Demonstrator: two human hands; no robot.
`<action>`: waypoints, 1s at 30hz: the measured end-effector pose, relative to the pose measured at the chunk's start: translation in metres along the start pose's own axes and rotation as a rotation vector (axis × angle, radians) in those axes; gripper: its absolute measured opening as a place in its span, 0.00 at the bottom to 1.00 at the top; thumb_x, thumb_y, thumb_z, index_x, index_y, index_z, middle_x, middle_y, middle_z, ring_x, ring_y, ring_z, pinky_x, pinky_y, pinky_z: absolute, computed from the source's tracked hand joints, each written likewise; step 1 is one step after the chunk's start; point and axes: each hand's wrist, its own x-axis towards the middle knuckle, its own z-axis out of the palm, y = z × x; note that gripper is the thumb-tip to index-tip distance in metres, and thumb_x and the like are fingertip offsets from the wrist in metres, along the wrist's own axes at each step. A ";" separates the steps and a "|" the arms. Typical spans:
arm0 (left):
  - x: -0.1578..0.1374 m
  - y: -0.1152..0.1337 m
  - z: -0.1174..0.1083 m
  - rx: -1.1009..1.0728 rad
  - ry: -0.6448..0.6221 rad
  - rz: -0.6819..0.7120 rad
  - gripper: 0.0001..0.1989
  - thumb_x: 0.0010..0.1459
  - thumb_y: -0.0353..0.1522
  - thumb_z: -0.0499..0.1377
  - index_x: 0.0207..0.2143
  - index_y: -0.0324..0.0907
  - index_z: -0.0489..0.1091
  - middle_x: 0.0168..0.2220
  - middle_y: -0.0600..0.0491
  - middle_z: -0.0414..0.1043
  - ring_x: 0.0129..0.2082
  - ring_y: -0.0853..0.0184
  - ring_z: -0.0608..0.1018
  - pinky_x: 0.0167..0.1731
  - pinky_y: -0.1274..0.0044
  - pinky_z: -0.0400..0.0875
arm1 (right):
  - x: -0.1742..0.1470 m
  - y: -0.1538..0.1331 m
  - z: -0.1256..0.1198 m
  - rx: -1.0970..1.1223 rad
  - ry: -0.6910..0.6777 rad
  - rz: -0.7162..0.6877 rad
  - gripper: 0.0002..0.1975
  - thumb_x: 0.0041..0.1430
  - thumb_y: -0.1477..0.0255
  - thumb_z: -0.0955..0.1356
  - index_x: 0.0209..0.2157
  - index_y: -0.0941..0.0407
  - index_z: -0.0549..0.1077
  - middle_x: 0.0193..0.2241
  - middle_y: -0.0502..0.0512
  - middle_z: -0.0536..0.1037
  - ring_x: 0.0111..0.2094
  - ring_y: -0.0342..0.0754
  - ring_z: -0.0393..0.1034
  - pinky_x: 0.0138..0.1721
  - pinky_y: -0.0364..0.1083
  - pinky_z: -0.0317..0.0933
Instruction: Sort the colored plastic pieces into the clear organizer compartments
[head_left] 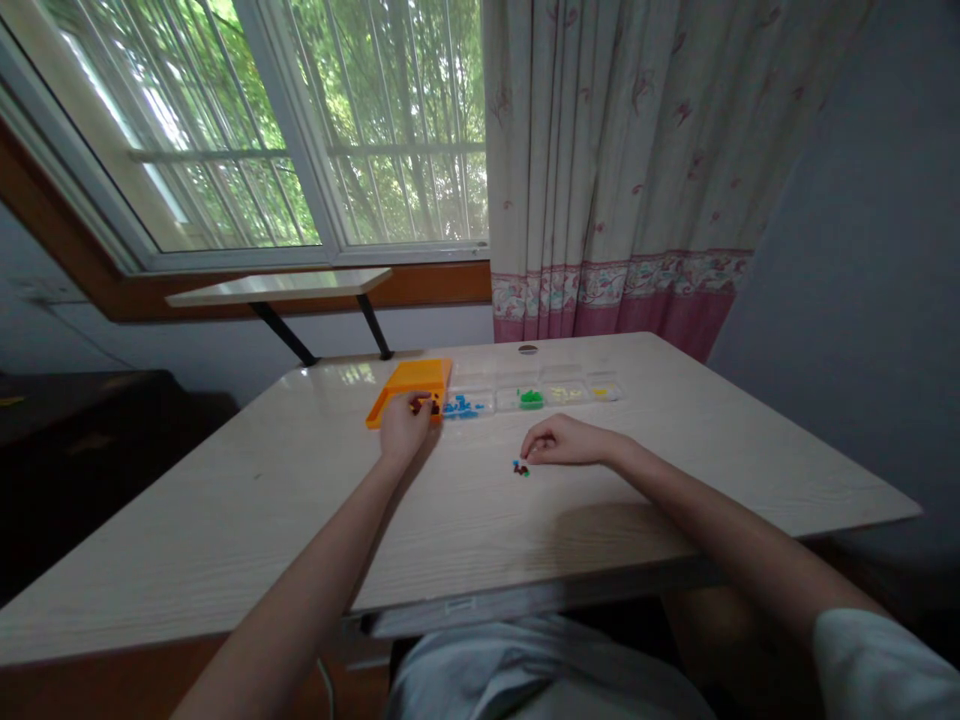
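Note:
My left hand [405, 425] reaches into an open orange box [412, 374] at the table's far middle. Its fingers are bent over small dark pieces [434, 406] in the box; what they pinch, if anything, is too small to make out. To the right, my right hand [568, 440] rests low over the table with curled fingers. At its fingertips is a tiny cluster of dark red, blue and green pieces [520, 468], seemingly held against the tabletop. Blue pieces [461, 407] lie in a clear container beside the orange box.
Farther right, clear open containers hold green pieces [531, 398], pale pieces [564, 394] and yellow pieces [601, 392]. A raised white shelf [281, 287] on black supports stands at the back left of the pale table [247, 520]. Behind are a barred window and a curtain [600, 180].

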 end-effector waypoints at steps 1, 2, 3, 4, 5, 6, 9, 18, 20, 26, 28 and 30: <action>-0.002 0.003 0.000 -0.043 -0.004 0.056 0.13 0.53 0.35 0.52 0.35 0.38 0.72 0.30 0.49 0.71 0.30 0.65 0.72 0.31 0.76 0.65 | 0.001 -0.001 0.000 0.016 0.036 0.000 0.13 0.51 0.66 0.66 0.34 0.61 0.73 0.20 0.48 0.67 0.21 0.37 0.55 0.22 0.37 0.49; -0.004 0.008 0.001 -0.083 -0.019 0.121 0.12 0.53 0.34 0.52 0.33 0.38 0.72 0.29 0.50 0.71 0.30 0.66 0.72 0.30 0.77 0.65 | 0.002 -0.002 0.000 0.024 0.082 0.002 0.13 0.51 0.66 0.66 0.33 0.61 0.73 0.21 0.48 0.67 0.21 0.37 0.56 0.23 0.37 0.50; -0.007 0.013 0.001 -0.118 -0.046 0.193 0.11 0.53 0.33 0.52 0.33 0.38 0.72 0.29 0.50 0.70 0.29 0.68 0.71 0.29 0.77 0.64 | 0.003 -0.002 0.000 0.022 0.131 0.005 0.12 0.51 0.66 0.66 0.33 0.61 0.73 0.21 0.49 0.68 0.21 0.37 0.56 0.23 0.37 0.50; -0.011 0.019 0.000 -0.149 -0.086 0.267 0.10 0.53 0.33 0.52 0.33 0.39 0.71 0.29 0.51 0.70 0.27 0.69 0.70 0.28 0.78 0.64 | 0.004 -0.003 0.001 0.014 0.180 0.010 0.12 0.51 0.67 0.66 0.32 0.61 0.72 0.21 0.48 0.68 0.21 0.37 0.55 0.23 0.37 0.50; -0.016 0.026 0.000 -0.171 -0.133 0.335 0.09 0.53 0.33 0.53 0.33 0.39 0.71 0.29 0.51 0.69 0.26 0.70 0.69 0.27 0.79 0.63 | 0.005 -0.003 0.001 0.006 0.223 0.016 0.11 0.51 0.67 0.66 0.32 0.61 0.72 0.20 0.48 0.67 0.20 0.37 0.54 0.22 0.37 0.49; -0.021 0.033 0.000 -0.186 -0.185 0.396 0.08 0.53 0.33 0.54 0.32 0.40 0.71 0.29 0.52 0.69 0.24 0.71 0.68 0.26 0.79 0.63 | 0.007 -0.003 0.001 0.003 0.264 0.021 0.11 0.50 0.67 0.66 0.32 0.60 0.72 0.19 0.47 0.66 0.19 0.36 0.54 0.22 0.37 0.48; -0.036 0.053 0.000 -0.233 -0.306 0.536 0.08 0.54 0.32 0.53 0.31 0.40 0.71 0.29 0.53 0.68 0.24 0.73 0.67 0.27 0.80 0.63 | 0.010 -0.001 0.004 0.073 0.362 0.031 0.11 0.48 0.66 0.68 0.30 0.60 0.72 0.20 0.47 0.67 0.20 0.37 0.57 0.23 0.38 0.51; -0.051 0.071 -0.001 -0.210 -0.343 0.626 0.08 0.54 0.34 0.54 0.34 0.42 0.70 0.30 0.52 0.67 0.29 0.71 0.69 0.29 0.80 0.62 | 0.020 0.000 0.016 0.391 0.403 0.042 0.16 0.42 0.64 0.70 0.30 0.61 0.72 0.25 0.52 0.73 0.26 0.41 0.67 0.30 0.42 0.60; -0.051 0.070 0.000 -0.221 -0.325 0.629 0.08 0.54 0.34 0.55 0.35 0.42 0.70 0.31 0.52 0.67 0.29 0.71 0.69 0.28 0.80 0.62 | 0.021 -0.001 0.017 0.447 0.408 0.050 0.16 0.41 0.64 0.71 0.31 0.60 0.71 0.24 0.51 0.72 0.26 0.41 0.67 0.30 0.42 0.60; -0.052 0.070 0.003 -0.261 -0.325 0.645 0.08 0.55 0.34 0.55 0.35 0.42 0.71 0.30 0.52 0.66 0.27 0.72 0.69 0.28 0.81 0.62 | 0.020 0.000 0.019 0.515 0.395 0.022 0.15 0.41 0.66 0.72 0.29 0.59 0.65 0.22 0.47 0.70 0.24 0.40 0.67 0.27 0.41 0.59; -0.052 0.070 0.003 -0.278 -0.333 0.658 0.07 0.54 0.33 0.55 0.34 0.42 0.71 0.29 0.53 0.66 0.27 0.73 0.68 0.28 0.81 0.62 | 0.020 0.002 0.020 0.508 0.381 0.006 0.15 0.42 0.66 0.71 0.28 0.58 0.64 0.21 0.47 0.70 0.24 0.40 0.67 0.27 0.40 0.59; -0.052 0.071 0.003 -0.288 -0.338 0.670 0.07 0.54 0.33 0.56 0.34 0.42 0.71 0.29 0.53 0.66 0.26 0.73 0.68 0.28 0.81 0.62 | 0.019 0.003 0.020 0.505 0.373 0.000 0.15 0.42 0.66 0.71 0.29 0.58 0.64 0.22 0.47 0.70 0.24 0.40 0.67 0.27 0.40 0.59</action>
